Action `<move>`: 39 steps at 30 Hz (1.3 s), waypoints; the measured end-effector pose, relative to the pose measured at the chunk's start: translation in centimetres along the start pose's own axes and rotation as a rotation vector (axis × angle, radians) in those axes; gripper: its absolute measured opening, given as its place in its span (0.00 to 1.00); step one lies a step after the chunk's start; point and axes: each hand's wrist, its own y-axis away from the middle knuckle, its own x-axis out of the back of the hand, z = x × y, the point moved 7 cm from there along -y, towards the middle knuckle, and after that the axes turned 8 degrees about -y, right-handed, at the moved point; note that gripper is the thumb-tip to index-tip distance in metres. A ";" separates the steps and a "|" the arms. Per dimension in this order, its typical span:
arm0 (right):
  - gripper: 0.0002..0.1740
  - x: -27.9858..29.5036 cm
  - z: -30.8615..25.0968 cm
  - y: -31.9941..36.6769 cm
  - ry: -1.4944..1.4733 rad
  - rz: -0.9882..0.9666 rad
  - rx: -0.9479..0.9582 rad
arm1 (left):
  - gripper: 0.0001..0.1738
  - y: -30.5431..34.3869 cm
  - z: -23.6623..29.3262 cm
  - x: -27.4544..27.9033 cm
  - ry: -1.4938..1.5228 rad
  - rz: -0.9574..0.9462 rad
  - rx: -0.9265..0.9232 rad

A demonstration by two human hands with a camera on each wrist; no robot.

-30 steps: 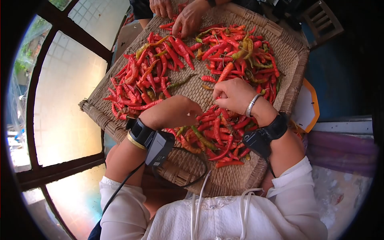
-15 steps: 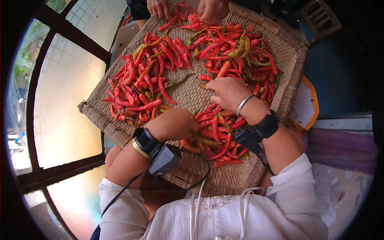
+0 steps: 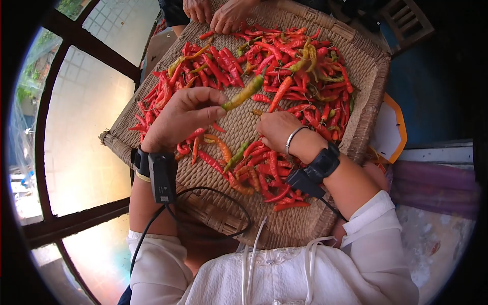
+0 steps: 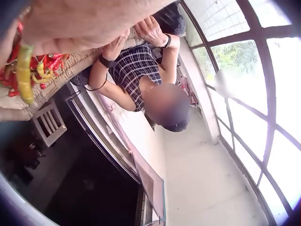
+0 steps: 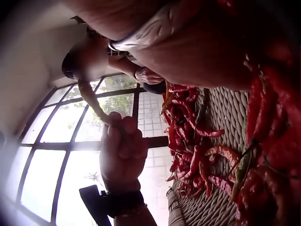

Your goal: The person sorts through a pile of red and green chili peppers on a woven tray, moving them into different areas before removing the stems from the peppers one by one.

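Observation:
My left hand [image 3: 185,114] pinches a yellow-green chili pepper [image 3: 245,94] between thumb and fingers, lifted over the woven tray [image 3: 239,119]. The same pepper [image 4: 24,75] hangs below the fingers in the left wrist view. My right hand [image 3: 281,129], back upward, is low at the edge of the near pile of red chili peppers [image 3: 274,165]. Its fingertips are hidden beneath it, so I cannot tell whether they grip a pepper. A short yellowish pepper [image 3: 256,112] lies just beyond its knuckles.
More red chili peppers lie in a left heap [image 3: 221,66] and a right heap [image 3: 284,56], with some green and yellow ones mixed in. Across the tray, another person's hands [image 3: 229,18] rest near the far edge. A paned window [image 3: 86,127] stands on the left.
My left hand has risen from the near pile toward the upper left, now with the yellow-green pepper in view. My right hand has shifted slightly down and left. The other person's hand moved left.

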 end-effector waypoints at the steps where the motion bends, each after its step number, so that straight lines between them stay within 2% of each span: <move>1: 0.07 -0.1 0.2 0.0 -0.046 0.053 0.021 | 0.13 -0.7 -0.2 -0.2 0.001 0.000 0.001; 3: 0.07 0.5 0.3 0.3 -0.088 0.101 0.042 | 0.17 -1.5 0.8 1.1 -0.157 0.424 -0.229; 4: 0.08 1.7 0.2 0.6 -0.157 0.111 0.034 | 0.17 -1.6 0.6 0.8 -0.153 0.428 -0.229; 6: 0.09 3.3 0.4 1.0 -0.227 0.118 0.025 | 0.20 -2.3 -0.9 -1.9 -0.144 0.129 -0.082; 7: 0.09 3.9 0.7 1.1 -0.325 0.115 0.026 | 0.22 -2.2 -0.8 -3.5 -0.146 -0.012 -0.079; 8: 0.10 4.4 0.9 1.3 -0.424 0.113 0.027 | 0.26 -1.8 -1.3 -4.7 -0.238 -0.206 0.041; 10: 0.11 5.1 1.4 1.7 -0.506 0.123 0.010 | 0.25 -1.6 -2.0 -6.6 -0.255 -0.322 -0.052; 11: 0.11 5.3 1.4 1.9 -0.636 0.112 0.033 | 0.21 -1.5 -1.6 -7.1 -0.294 -0.327 -0.147; 12: 0.11 5.6 1.3 2.0 -0.765 0.101 0.056 | 0.21 -1.4 -1.8 -7.4 -0.293 -0.328 -0.146; 14: 0.11 5.7 1.3 2.2 -0.789 0.072 0.052 | 0.14 -1.5 -2.0 -7.6 -0.424 -0.303 -0.161; 15: 0.11 5.3 1.4 2.3 -0.941 0.038 0.019 | 0.14 -1.5 -1.9 -7.6 -0.425 -0.305 -0.162; 16: 0.11 5.0 1.4 2.4 -1.092 0.004 -0.014 | 0.12 -1.5 -2.2 -7.7 -0.428 -0.329 -0.094; 17: 0.11 4.9 1.4 2.3 -1.093 0.006 -0.016 | 0.10 -1.5 -2.6 -7.7 -0.431 -0.354 -0.026; 19: 0.08 5.5 2.6 2.1 -1.109 0.198 -0.063 | 0.10 -1.6 -2.8 -7.2 -0.504 -0.382 0.023; 20: 0.08 4.9 3.0 1.9 -1.110 0.198 -0.065 | 0.10 -1.6 -3.1 -6.7 -0.576 -0.406 0.073; 22: 0.08 5.1 3.1 1.8 -0.138 0.332 -0.047 | 0.13 -1.8 -2.9 -5.4 -0.536 -0.412 0.128; 23: 0.07 3.6 3.7 1.2 0.029 0.198 -0.159 | 0.15 -2.2 -2.8 -3.9 -0.450 -0.276 0.183; 24: 0.07 3.0 3.7 0.8 0.027 0.197 -0.159 | 0.17 -2.3 -2.8 -2.7 -0.362 -0.142 0.238; 25: 0.07 1.8 3.7 0.3 0.072 0.127 -0.140 | 0.17 -2.3 -2.6 -2.7 -0.361 -0.144 0.240; 27: 0.07 0.7 3.4 0.1 0.118 0.057 -0.118 | 0.21 -2.4 -0.7 -0.6 0.046 0.232 0.006; 28: 0.07 0.8 2.6 0.3 0.174 0.090 -0.079 | 0.21 -2.4 -1.3 -0.5 0.046 0.236 0.008; 30: 0.08 1.1 1.5 0.6 0.230 0.125 -0.042 | 0.23 -2.7 -1.5 -1.1 -0.367 0.212 -0.114; 31: 0.08 1.2 1.0 0.7 0.237 0.133 -0.027 | 0.21 -2.5 -1.7 -2.2 -0.467 0.109 -0.127; 32: 0.09 1.4 0.7 0.7 0.245 0.141 -0.012 | 0.15 -2.6 -2.1 -3.4 -0.638 0.013 -0.080; 34: 0.09 0.9 0.7 0.5 0.235 0.165 -0.015 | 0.13 -2.1 -3.3 -5.6 -0.750 -0.163 -0.057; 35: 0.09 0.7 0.8 0.4 0.224 0.189 -0.019 | 0.13 -1.8 -3.6 -6.2 -0.752 -0.167 -0.057; 37: 0.09 0.5 0.7 0.3 0.219 0.205 -0.001 | 0.15 -1.2 -5.0 -7.7 -1.106 -0.288 -0.012; 39: 0.08 0.4 0.7 0.3 0.217 0.221 0.019 | 0.15 -0.9 -5.7 -8.4 -1.148 -0.275 -0.037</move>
